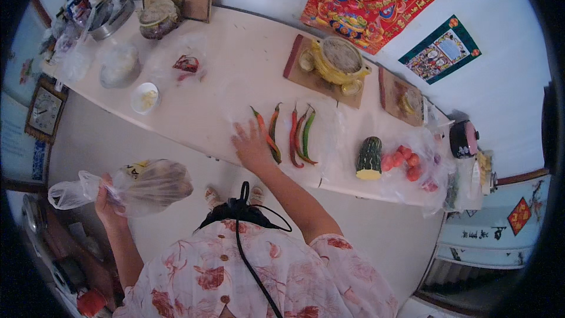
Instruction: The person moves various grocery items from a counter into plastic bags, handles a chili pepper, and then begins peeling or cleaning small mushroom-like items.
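My left hand (107, 201) grips the neck of a clear plastic bag (159, 185), held off to the left of the table. Brownish contents fill the bag, but the film blurs what they are. My right hand (251, 145) rests at the table's near side with its fingers apart and nothing in it. Beside those fingers lies an orange and green chili pepper (267, 134), and a dark green and orange chili (273, 123) is just past it. Farther right are a red chili pepper (293, 137) and a green chili pepper (307, 132) on clear plastic film.
A cut striped squash (370, 157) stands to the right, next to bagged tomatoes (399, 157). A yellow pot (340, 59) sits on a board at the back. Leftward are a small white bowl (145, 98), a bag of dried red chilies (186, 64) and a metal pan (112, 15).
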A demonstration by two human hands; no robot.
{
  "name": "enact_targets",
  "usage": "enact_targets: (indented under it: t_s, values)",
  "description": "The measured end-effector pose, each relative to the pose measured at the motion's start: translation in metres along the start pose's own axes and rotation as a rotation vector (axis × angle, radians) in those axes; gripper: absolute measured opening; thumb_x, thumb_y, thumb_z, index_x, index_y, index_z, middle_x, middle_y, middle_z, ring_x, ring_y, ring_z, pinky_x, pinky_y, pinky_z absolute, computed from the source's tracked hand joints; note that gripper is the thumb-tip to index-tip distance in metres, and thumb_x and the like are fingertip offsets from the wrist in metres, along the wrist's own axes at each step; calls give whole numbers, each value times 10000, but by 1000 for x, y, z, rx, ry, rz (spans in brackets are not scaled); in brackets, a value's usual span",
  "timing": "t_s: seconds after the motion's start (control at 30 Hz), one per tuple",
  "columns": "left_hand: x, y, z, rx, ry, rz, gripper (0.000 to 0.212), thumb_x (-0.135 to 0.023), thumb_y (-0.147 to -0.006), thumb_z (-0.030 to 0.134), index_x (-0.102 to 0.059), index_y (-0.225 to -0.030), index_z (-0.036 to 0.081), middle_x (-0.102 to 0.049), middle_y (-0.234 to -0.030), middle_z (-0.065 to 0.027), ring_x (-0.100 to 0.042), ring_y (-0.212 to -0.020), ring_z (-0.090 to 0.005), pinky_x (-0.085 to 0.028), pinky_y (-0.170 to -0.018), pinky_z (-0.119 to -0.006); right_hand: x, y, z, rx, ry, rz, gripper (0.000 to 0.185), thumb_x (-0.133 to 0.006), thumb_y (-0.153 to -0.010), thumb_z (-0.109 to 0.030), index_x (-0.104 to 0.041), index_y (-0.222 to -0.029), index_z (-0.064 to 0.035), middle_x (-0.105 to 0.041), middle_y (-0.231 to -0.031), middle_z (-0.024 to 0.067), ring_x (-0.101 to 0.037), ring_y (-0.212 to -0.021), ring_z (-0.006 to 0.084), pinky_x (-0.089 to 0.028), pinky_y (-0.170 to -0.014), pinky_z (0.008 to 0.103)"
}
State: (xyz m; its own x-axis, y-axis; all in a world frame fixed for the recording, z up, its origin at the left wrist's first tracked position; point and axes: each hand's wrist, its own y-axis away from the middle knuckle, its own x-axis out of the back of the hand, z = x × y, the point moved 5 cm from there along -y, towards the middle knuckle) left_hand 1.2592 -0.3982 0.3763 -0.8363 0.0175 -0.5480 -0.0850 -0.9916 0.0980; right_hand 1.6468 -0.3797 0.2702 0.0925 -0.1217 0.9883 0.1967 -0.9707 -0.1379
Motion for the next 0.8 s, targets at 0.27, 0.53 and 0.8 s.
enact_targets:
  t_s: [0.27,0.53,0.8]
  values:
    - [-24,-14,12,-95,-71,205,326,-501,-839,267,-526,-1071,39,-543,-1033,-58,-512,-968,-167,-397,-847,-291,-5,55,92,-345,10,-64,262,-501,-760,-218,-614,-960,-92,-413,-1272,70,-234,-1277,257,-252,-915,594]
    - [-122,-59,3,-69,-61,206,322,-504,-848,224,-531,-1080,1,-559,-1056,-64,-514,-996,-163,-378,-883,-294,6,134,160,-506,35,8,282,-564,-737,-186,-582,-1012,-126,-395,-1303,51,-276,-1256,274,-243,-969,504]
    - [-197,-126,-62,117,-71,-56,224,-598,-803,176,-591,-952,9,-610,-902,-62,-573,-824,-165,-439,-744,-291,37,126,144,-534,25,45,277,-597,-741,-255,-605,-988,-130,-347,-1331,71,-240,-1264,305,-238,-977,497]
